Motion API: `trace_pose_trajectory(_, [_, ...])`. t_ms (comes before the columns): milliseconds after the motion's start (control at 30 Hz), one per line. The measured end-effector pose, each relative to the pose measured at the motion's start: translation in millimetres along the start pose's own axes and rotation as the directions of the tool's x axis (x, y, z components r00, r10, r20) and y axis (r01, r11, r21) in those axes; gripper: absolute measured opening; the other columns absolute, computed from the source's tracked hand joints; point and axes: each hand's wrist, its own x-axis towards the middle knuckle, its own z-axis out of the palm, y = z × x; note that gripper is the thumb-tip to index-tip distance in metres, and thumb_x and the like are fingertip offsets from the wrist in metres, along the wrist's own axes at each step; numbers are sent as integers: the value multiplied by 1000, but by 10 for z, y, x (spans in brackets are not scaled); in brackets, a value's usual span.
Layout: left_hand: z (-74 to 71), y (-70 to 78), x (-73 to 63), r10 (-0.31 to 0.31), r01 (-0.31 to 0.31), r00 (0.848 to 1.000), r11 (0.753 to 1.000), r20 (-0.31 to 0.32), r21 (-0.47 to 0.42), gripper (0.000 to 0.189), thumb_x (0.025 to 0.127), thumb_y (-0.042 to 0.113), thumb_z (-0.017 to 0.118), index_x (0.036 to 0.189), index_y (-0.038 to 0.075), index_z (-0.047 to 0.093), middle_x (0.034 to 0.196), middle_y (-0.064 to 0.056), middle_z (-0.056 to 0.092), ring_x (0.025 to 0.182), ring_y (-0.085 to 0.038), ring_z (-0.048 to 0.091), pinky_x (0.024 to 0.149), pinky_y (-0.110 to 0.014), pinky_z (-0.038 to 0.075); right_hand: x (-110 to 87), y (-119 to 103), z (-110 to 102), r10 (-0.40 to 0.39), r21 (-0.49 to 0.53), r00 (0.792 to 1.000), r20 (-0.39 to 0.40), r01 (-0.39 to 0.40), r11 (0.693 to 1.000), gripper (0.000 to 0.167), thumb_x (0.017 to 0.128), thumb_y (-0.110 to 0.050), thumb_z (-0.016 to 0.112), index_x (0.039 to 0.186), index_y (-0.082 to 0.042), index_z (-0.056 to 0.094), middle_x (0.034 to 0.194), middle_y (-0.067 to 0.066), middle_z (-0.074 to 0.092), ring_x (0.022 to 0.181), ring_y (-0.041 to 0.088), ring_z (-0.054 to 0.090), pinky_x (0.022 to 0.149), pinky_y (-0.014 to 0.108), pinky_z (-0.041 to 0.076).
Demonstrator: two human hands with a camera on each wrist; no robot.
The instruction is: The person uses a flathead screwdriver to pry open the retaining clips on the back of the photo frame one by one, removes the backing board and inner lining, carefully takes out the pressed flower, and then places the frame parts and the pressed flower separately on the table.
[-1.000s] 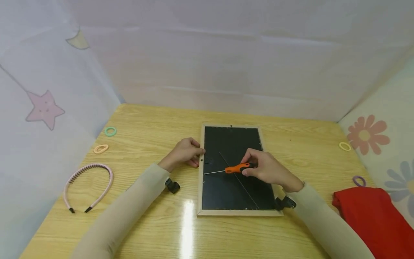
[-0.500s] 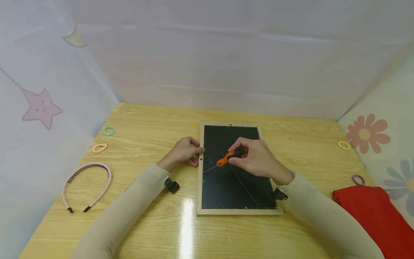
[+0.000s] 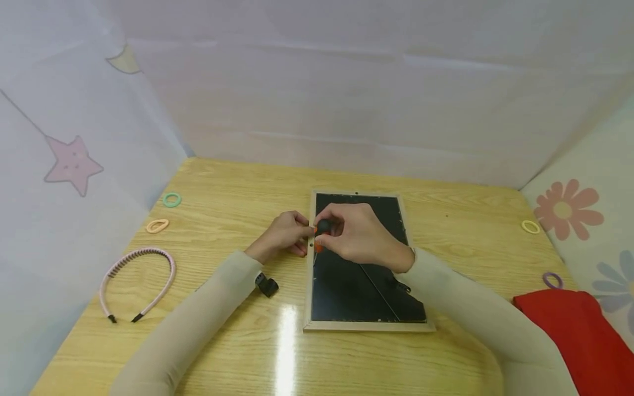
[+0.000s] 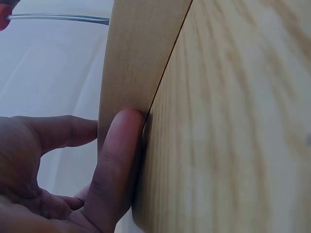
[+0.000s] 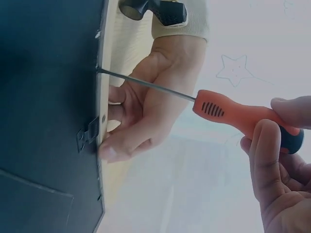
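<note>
A wooden picture frame [image 3: 366, 326] lies face down with its black backing board [image 3: 342, 297] up. My left hand [image 3: 284, 234] pinches the frame's left edge; in the left wrist view one finger presses the wooden side close to the tabletop. My right hand [image 3: 364, 234] grips a screwdriver [image 5: 238, 111] by its orange and black handle, thumb and fingertips near the handle's end. Its thin shaft [image 5: 146, 83] stands steeply over the board, with the tip at the seam between backing and frame. Beside the tip is a small metal hanger [image 5: 87, 136].
On the left lie a pink headband [image 3: 137, 283], a green hair tie [image 3: 171, 199] and an orange hair tie [image 3: 157, 225]. A yellow hair tie [image 3: 530, 226], a purple hair tie [image 3: 552, 280] and red cloth [image 3: 569, 324] are on the right. Fabric walls [image 3: 317, 110] surround the table.
My right hand has moved left and raised the screwdriver from a low slant to nearly upright, its tip staying by the frame's left inner edge. My left hand has stayed put.
</note>
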Motion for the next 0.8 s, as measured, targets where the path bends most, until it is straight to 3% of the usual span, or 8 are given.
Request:
trace_pose_trajectory(167, [-3, 3, -2, 30, -30, 1000, 1000, 2, -1, 25, 97, 14, 57, 119, 2, 53, 92, -14, 68, 57, -19, 68, 58, -33, 63, 94, -64, 73, -30, 8, 1000, 2, 30, 1000, 20, 89, -19, 78, 106, -11, 72, 80, -7, 68, 65, 2, 61, 57, 22, 55])
trace_pose_trajectory(333, [-24, -16, -10, 63, -63, 998, 998, 1, 12, 25, 97, 18, 61, 113, 0, 55, 89, -16, 68, 59, -20, 70, 59, -33, 64, 152, -143, 144, -38, 8, 999, 13, 38, 999, 18, 88, -19, 78, 104, -13, 72, 79, -7, 67, 64, 2, 60, 56, 20, 54])
trace_pose_trajectory(633, [-47, -67, -5, 147, -146, 989, 988, -29, 53, 18, 93, 22, 69, 90, 6, 61, 74, -2, 64, 55, -12, 64, 53, -26, 59, 200, -198, 230, -71, -12, 997, 15, 71, 997, 18, 87, -22, 81, 99, -13, 71, 80, -6, 68, 65, 0, 61, 59, 17, 54])
trace_pose_trajectory(800, [-15, -38, 0, 88, -88, 996, 996, -6, 24, 24, 96, 26, 65, 103, 4, 58, 76, -8, 68, 56, -16, 68, 56, -31, 62, 160, -144, 167, -72, -13, 997, -5, 72, 997, 21, 87, -23, 81, 104, -14, 73, 82, -7, 70, 67, -2, 62, 60, 17, 55])
